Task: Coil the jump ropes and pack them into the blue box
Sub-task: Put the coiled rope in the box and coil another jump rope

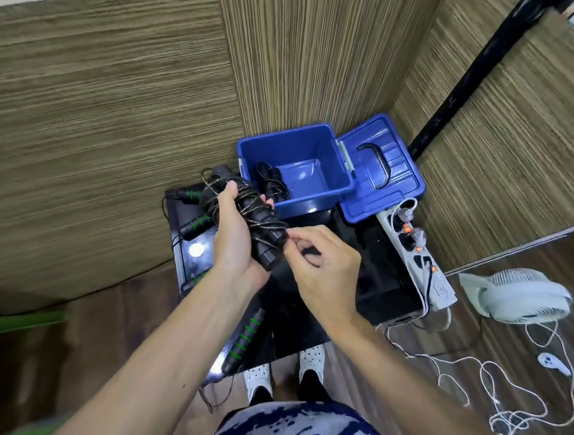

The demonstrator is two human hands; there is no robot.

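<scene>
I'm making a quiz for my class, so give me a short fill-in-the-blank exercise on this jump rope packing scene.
1. The left hand grips a wound ____ rope bundle.
2. The blue box already holds ____ coiled rope.
3. The box's lid lies to the ____ of the box.
4. The right hand pinches the rope's ____.

Missing words: jump; one; right; cord

The box [296, 165] stands open from above with its right half bare and one rope [270, 181] against its left wall, the lid [382, 170] lying just right, a power strip [416, 255] beyond.
</scene>
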